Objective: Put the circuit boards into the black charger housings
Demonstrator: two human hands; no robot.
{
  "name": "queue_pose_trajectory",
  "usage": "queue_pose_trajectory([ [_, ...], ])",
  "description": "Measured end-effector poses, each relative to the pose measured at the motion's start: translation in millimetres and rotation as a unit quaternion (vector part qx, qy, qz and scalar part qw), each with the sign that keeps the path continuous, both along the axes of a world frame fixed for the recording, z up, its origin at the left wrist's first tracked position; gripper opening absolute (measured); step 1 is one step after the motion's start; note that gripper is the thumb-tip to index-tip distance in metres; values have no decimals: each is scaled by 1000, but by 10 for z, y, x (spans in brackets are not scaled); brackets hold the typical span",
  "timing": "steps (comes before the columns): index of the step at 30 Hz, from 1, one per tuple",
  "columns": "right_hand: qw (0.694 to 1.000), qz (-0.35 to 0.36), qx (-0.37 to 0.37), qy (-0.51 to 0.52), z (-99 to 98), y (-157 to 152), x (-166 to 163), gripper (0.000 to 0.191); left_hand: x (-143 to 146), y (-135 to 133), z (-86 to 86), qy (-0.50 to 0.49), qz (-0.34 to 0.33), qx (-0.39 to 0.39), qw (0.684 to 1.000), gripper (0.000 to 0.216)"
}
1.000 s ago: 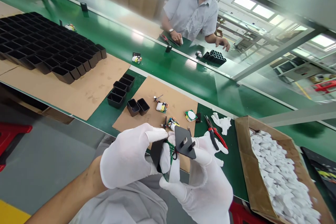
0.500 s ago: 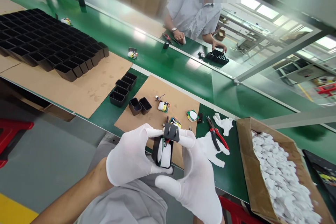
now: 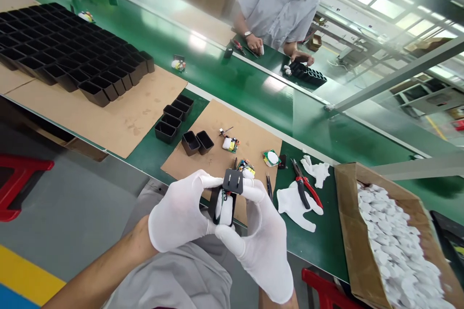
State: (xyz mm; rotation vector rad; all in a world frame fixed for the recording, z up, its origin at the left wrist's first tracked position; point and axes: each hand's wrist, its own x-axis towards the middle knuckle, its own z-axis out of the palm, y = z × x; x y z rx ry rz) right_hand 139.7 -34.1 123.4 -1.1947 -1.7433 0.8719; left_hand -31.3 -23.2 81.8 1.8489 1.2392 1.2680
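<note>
My left hand (image 3: 181, 215), in a white glove, grips a black plastic charger case (image 3: 213, 210) from its left side. A white-padded circuit board (image 3: 225, 208) sits inside the case. Above the opening is a black plug cover (image 3: 233, 181) with two metal prongs, tilted up from the case. My right hand (image 3: 263, 236), also gloved, closes on the right side, its fingertips at the cover and its thumb at the lower rim of the case. Just beyond my hands, a circuit board with white and yellow parts (image 3: 246, 169) lies on the cardboard sheet (image 3: 192, 166).
Rows of black cases (image 3: 65, 48) stand on cardboard at the left. Red-handled pliers (image 3: 306, 186) rest on a white glove (image 3: 297, 207), with tweezers (image 3: 268, 186) nearby. A cardboard box (image 3: 350, 222) of white pads is at the right. Across the bench sits a co-worker (image 3: 275, 5).
My right thumb has come in to the case's lower rim. Both hands and the case shift slightly left in view, while the bench things shift right as the camera turns.
</note>
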Motion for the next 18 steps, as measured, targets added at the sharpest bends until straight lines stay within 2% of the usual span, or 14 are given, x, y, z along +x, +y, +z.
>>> queue_pose_trajectory([
  [5,1000,-15,-5,-1,-99,27,-27,45,36,4,-93,14,24,22,999,38],
  [10,999,-39,12,21,-343,51,-62,52,38,57,-202,22,65,17,997,37],
  [14,984,-141,111,9,-606,-38,-110,43,55,110,-345,18,93,-15,995,49],
  [18,966,-209,139,-65,-853,-159,-238,42,178,112,-483,14,166,-41,985,52],
])
